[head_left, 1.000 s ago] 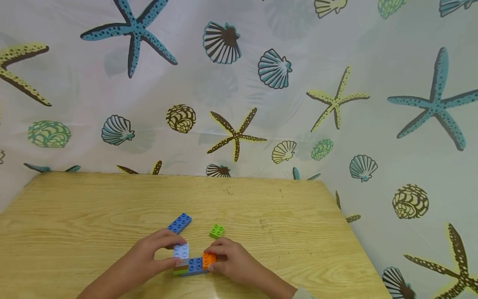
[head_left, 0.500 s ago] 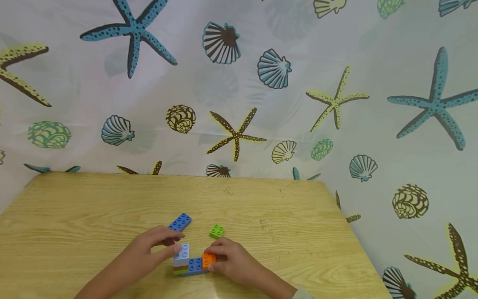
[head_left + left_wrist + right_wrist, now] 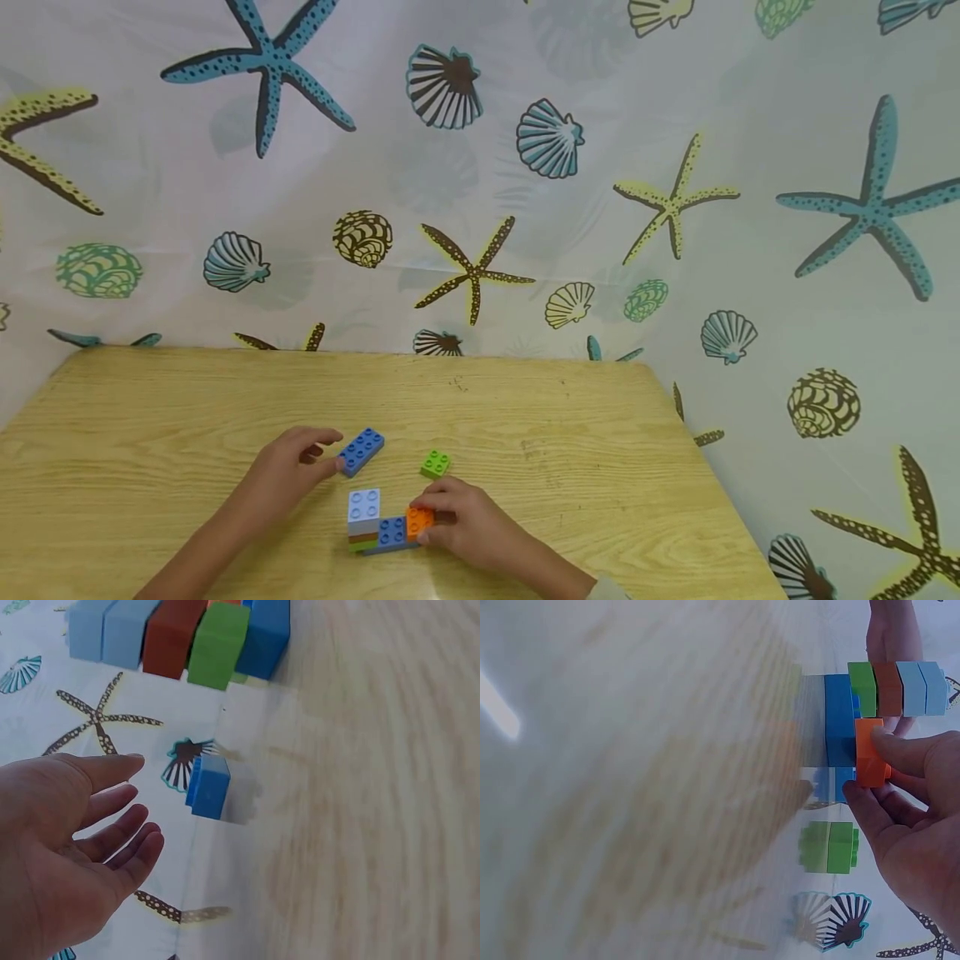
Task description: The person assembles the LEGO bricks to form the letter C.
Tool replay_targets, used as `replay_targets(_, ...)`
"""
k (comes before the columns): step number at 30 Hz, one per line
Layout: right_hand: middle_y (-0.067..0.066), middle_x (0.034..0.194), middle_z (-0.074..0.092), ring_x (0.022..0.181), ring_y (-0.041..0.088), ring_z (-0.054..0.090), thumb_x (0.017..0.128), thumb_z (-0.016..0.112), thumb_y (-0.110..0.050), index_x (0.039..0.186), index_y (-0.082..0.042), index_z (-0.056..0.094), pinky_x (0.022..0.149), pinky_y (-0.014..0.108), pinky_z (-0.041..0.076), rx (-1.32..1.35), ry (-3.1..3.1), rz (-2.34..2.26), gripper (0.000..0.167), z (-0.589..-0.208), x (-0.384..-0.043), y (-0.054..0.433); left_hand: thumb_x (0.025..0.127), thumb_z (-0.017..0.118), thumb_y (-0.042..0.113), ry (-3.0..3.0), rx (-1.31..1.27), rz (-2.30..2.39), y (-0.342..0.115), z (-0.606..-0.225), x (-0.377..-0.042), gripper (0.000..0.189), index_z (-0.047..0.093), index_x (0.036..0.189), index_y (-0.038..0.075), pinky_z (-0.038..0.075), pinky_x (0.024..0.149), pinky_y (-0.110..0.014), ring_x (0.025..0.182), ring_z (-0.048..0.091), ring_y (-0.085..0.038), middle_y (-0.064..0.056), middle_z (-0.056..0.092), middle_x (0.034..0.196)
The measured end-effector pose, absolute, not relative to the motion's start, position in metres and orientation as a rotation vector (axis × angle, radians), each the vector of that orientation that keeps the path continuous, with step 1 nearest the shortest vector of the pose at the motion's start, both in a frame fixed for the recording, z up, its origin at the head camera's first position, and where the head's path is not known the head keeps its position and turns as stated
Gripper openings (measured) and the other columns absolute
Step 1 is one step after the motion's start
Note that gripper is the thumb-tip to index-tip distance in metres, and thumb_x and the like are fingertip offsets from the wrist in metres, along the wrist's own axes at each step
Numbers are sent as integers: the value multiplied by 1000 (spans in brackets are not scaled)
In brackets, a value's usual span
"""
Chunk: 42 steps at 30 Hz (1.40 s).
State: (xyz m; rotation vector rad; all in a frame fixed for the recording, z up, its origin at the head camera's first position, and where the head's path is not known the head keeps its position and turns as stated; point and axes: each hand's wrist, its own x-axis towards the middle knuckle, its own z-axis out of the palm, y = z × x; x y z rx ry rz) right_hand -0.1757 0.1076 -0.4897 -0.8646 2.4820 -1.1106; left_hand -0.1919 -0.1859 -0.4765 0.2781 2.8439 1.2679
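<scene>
On the table, a blue base brick (image 3: 392, 532) carries a stack at its left end: green, brown and two light blue bricks (image 3: 363, 505). At its right end sits an orange brick (image 3: 419, 522), which my right hand (image 3: 472, 521) pinches between thumb and fingers. My left hand (image 3: 288, 467) is beside a loose long blue brick (image 3: 362, 452), fingers spread and the thumb close to its near end. In the left wrist view that blue brick (image 3: 209, 787) stands apart from the loosely bent fingers. A loose green brick (image 3: 435, 464) lies behind my right hand.
The wooden table (image 3: 562, 450) extends back to a curtain (image 3: 480, 167) printed with starfish and shells. Another side of the curtain borders the table on the right. The stack stands between the two hands, nearer the front.
My left hand let go of the light blue brick at the top of the stack and moved back and left to the loose blue brick. My right hand stayed on the orange brick.
</scene>
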Motion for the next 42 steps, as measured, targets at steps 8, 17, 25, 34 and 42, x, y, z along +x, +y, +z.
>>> replay_targets(8, -6, 122, 62, 109, 0, 56, 93, 75, -18, 126, -12, 71, 92, 17, 50, -856, 2472, -1124, 34, -490, -176, 107, 94, 74, 27, 2805, 283, 1294, -190, -491, -207, 49, 62, 134, 2, 57, 89, -44, 111, 61, -30, -19, 60, 133)
replay_targets(17, -6, 122, 62, 108, -1, 56, 92, 75, -18, 125, -12, 71, 91, 17, 50, -859, 2472, -1131, 34, -490, -176, 107, 92, 75, 33, 2735, 268, 1305, -187, -499, -216, 57, 59, 138, 1, 56, 89, -45, 112, 61, -31, -21, 57, 135)
replay_targets(25, -7, 121, 62, 109, 0, 56, 92, 75, -19, 124, -13, 72, 92, 17, 50, -863, 2477, -1118, 32, -489, -176, 107, 92, 75, 31, 2737, 284, 1307, -185, -501, -216, 56, 59, 137, 1, 56, 89, -45, 110, 61, -29, -20, 58, 133)
replay_targets(34, -8, 121, 62, 108, -1, 56, 92, 76, -19, 125, -13, 72, 92, 17, 50, -824, 2474, -1114, 34, -486, -175, 107, 94, 73, 36, 2719, 281, 1340, -182, -487, -202, 52, 62, 136, 8, 57, 90, -42, 111, 61, -25, -15, 58, 136)
replay_targets(42, -7, 121, 62, 108, -1, 56, 92, 76, -18, 124, -12, 72, 93, 17, 50, -824, 2464, -1129, 33, -486, -174, 106, 96, 69, 38, 2556, 377, 1576, -175, -466, -171, 42, 66, 129, 12, 55, 89, -22, 108, 63, -16, -9, 63, 128)
